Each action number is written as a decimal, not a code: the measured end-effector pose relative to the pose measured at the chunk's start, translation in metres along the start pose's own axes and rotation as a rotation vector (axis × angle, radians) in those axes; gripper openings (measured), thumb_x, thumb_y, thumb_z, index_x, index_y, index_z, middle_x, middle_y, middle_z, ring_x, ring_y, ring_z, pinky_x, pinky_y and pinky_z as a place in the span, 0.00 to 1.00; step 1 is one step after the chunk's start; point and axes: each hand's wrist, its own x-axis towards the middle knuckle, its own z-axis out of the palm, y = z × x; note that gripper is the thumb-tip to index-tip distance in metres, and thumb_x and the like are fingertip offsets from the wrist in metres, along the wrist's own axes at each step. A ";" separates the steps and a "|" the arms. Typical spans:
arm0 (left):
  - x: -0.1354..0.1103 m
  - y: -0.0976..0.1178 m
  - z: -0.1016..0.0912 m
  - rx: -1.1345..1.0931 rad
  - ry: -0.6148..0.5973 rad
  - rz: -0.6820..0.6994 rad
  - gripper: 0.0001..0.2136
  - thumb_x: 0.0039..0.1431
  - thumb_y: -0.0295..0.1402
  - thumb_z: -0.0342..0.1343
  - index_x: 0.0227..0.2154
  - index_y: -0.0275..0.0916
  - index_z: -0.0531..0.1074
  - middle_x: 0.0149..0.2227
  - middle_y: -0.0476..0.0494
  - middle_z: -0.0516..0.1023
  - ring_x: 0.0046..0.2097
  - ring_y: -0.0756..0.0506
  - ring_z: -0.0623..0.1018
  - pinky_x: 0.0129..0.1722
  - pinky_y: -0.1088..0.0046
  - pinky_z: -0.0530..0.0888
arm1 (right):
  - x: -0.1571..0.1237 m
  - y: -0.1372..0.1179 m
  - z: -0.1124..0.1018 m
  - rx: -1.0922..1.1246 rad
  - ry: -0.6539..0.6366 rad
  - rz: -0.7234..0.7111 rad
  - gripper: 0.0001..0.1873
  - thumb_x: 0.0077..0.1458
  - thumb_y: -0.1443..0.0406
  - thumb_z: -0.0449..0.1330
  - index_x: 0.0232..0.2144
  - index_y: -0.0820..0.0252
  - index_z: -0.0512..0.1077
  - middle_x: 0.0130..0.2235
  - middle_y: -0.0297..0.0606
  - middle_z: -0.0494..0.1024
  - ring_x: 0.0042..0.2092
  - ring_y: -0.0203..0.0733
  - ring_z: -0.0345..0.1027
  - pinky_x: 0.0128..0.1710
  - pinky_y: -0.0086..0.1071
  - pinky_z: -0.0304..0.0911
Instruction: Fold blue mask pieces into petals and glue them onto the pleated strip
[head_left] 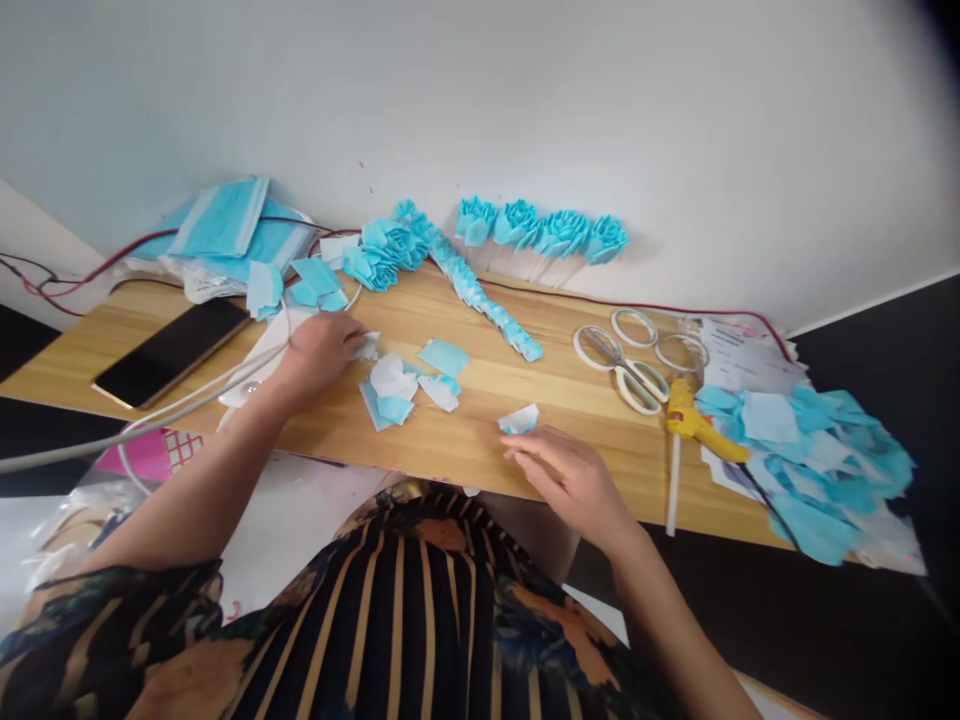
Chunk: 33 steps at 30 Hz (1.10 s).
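At the left-middle of the table, my left hand (324, 350) has its fingers closed on a small whitish fabric piece (367, 347); the thumb is mostly hidden. My right hand (566, 480) hovers by the table's front edge, thumb and forefinger pinched at a curled blue-and-white fabric piece (519, 418). Between the hands lies a small cluster of loose pieces (391, 385), some curled like petals, with a flat light-blue piece (444, 357) beside it. Behind them, a strip of overlapping blue petals (480, 293) slants across the wood.
Blue fabric flowers (562, 232) line the wall, with more flowers (384, 250) bunched leftward. Face masks (221, 220), a phone (172, 350) and a white cable (202, 392) occupy the left. Rightward are scissors (637, 385), tape rolls (634, 327), a yellow glue gun (690, 415) and a fabric pile (817, 450).
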 end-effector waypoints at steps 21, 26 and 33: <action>0.013 0.005 -0.004 0.114 0.089 -0.113 0.13 0.63 0.35 0.49 0.38 0.36 0.78 0.44 0.32 0.82 0.46 0.36 0.79 0.44 0.65 0.72 | -0.048 0.002 -0.002 -0.089 0.077 0.089 0.12 0.67 0.67 0.56 0.47 0.52 0.77 0.39 0.39 0.86 0.40 0.46 0.82 0.42 0.40 0.76; 0.015 -0.001 -0.025 -0.136 0.228 -0.189 0.15 0.60 0.41 0.52 0.37 0.39 0.80 0.37 0.40 0.83 0.40 0.39 0.78 0.39 0.69 0.70 | -0.051 0.006 0.001 -0.088 0.087 0.063 0.10 0.67 0.68 0.57 0.47 0.54 0.76 0.38 0.38 0.85 0.39 0.43 0.81 0.40 0.36 0.74; 0.000 0.004 -0.018 -0.276 0.128 -0.245 0.18 0.62 0.42 0.55 0.44 0.35 0.83 0.36 0.44 0.85 0.37 0.43 0.78 0.39 0.71 0.70 | -0.042 0.004 -0.001 -0.062 0.098 0.067 0.12 0.67 0.68 0.56 0.48 0.54 0.77 0.37 0.38 0.85 0.39 0.41 0.80 0.42 0.35 0.73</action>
